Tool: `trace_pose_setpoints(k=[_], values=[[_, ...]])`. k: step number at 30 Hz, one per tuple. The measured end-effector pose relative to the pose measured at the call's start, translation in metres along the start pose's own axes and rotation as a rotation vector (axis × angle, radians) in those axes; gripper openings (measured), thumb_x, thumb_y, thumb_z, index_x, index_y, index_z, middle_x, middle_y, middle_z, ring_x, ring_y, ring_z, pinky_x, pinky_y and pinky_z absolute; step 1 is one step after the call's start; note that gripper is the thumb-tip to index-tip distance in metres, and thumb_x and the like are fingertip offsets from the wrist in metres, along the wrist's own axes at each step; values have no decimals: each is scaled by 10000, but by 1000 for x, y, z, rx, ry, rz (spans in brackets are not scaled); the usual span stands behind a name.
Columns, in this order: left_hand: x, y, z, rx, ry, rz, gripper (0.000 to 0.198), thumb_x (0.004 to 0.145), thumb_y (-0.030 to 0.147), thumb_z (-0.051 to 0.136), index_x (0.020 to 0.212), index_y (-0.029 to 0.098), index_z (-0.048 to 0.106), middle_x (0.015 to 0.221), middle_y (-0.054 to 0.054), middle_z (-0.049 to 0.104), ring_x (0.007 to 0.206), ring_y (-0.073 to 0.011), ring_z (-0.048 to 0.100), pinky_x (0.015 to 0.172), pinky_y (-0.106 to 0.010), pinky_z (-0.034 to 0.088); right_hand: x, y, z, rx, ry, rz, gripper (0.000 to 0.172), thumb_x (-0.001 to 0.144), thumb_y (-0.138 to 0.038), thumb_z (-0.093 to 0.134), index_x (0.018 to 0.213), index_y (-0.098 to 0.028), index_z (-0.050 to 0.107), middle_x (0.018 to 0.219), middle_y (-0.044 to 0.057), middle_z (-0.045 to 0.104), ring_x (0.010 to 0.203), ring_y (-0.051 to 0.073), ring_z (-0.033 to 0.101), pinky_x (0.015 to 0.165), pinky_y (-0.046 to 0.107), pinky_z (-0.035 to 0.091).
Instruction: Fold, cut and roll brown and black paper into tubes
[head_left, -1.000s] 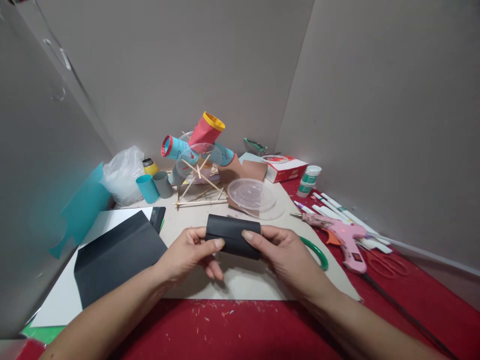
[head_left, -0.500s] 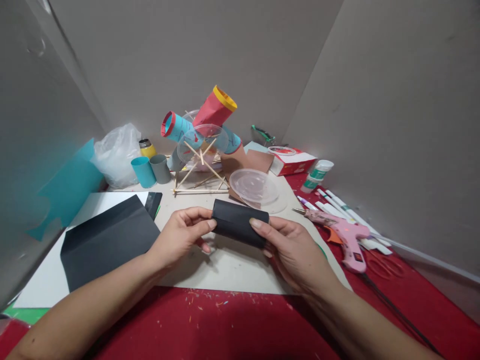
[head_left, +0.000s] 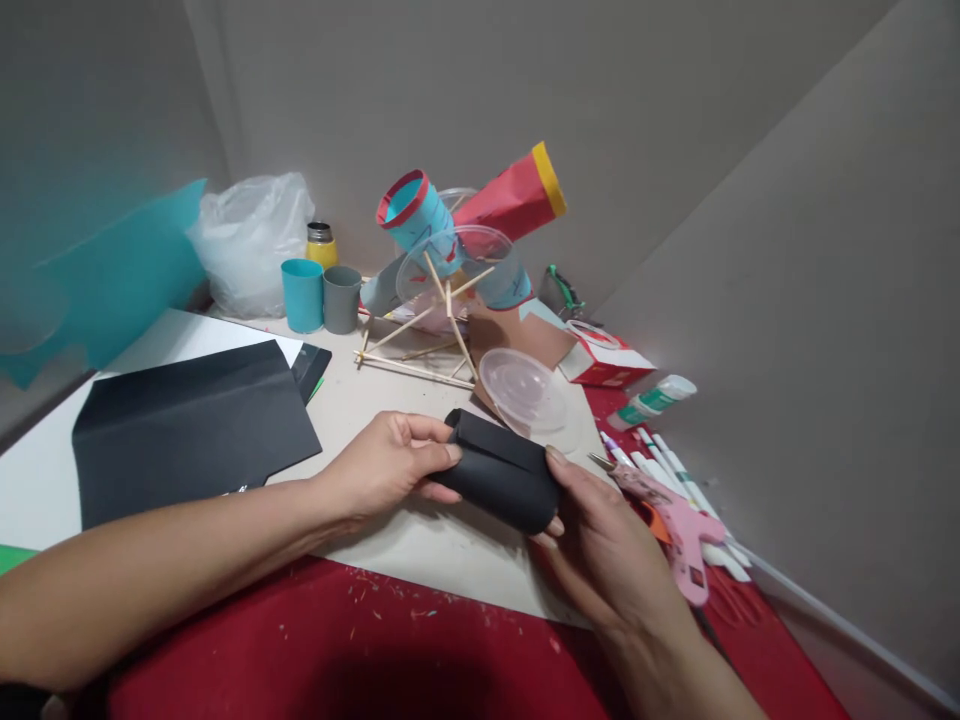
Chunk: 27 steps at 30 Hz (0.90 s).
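Note:
A black paper tube [head_left: 499, 475], its long edge overlapping along the top, is held level above a pale board [head_left: 405, 540]. My left hand [head_left: 394, 460] pinches its left end between thumb and fingers. On the right end, my right hand [head_left: 600, 530] grips with the thumb above and fingertips below. Beyond the tube stands a wheel-like model with a stick frame [head_left: 448, 300], clear plastic discs and paper cups, one red cup [head_left: 510, 205] with a yellow rim and one blue cup [head_left: 416, 215] with a red rim. A clear lid [head_left: 523, 390] lies just behind the tube.
Black paper sheets [head_left: 195, 420] lie at left. A teal cup [head_left: 303, 297], a grey cup [head_left: 342, 300] and a plastic bag [head_left: 255, 245] stand behind them. At right are a pink glue gun [head_left: 686, 530], white markers [head_left: 682, 475] and a red-and-white box [head_left: 607, 358].
The tube has turned slightly in my hands, its right end tilting lower, and its overlapping edge now shows along the top. The camera view has shifted and tilted.

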<state>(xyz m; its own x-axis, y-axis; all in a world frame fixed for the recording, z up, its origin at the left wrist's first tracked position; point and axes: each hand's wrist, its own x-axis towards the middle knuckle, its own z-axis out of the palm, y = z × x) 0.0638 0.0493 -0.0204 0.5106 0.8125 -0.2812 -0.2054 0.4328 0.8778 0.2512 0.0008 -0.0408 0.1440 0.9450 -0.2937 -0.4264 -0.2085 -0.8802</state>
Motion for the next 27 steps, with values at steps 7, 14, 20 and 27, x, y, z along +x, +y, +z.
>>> trace_pose_setpoints(k=[7,14,20,27], values=[[1,-4,0,-40,-8,-4,155,667,242,748,706,104,689,711,-38,647,647,-112,607,621,-230,562,0,12,-13,-365,33,-122,372,801,-532,665,627,-211,595,460,-39,427,425,125,348,412,258,300],[0,-6,-1,-49,-26,-7,271,671,321,786,797,92,715,784,-55,658,693,-116,618,622,-214,566,-8,10,-13,-577,60,-278,379,857,-527,606,664,-201,625,620,1,557,577,157,462,534,262,389],[3,-8,-4,-67,28,-8,300,640,345,832,757,105,696,764,-40,647,677,-119,618,577,-218,574,-10,11,-12,-613,53,-303,434,873,-539,583,607,-204,509,509,-41,386,477,118,341,445,253,262],[5,-3,-8,-112,54,-10,238,671,281,824,805,119,714,784,-34,650,664,-108,616,533,-202,583,-9,2,-4,-413,51,-323,488,904,-579,501,621,-190,579,513,-21,472,467,105,392,447,228,317]])
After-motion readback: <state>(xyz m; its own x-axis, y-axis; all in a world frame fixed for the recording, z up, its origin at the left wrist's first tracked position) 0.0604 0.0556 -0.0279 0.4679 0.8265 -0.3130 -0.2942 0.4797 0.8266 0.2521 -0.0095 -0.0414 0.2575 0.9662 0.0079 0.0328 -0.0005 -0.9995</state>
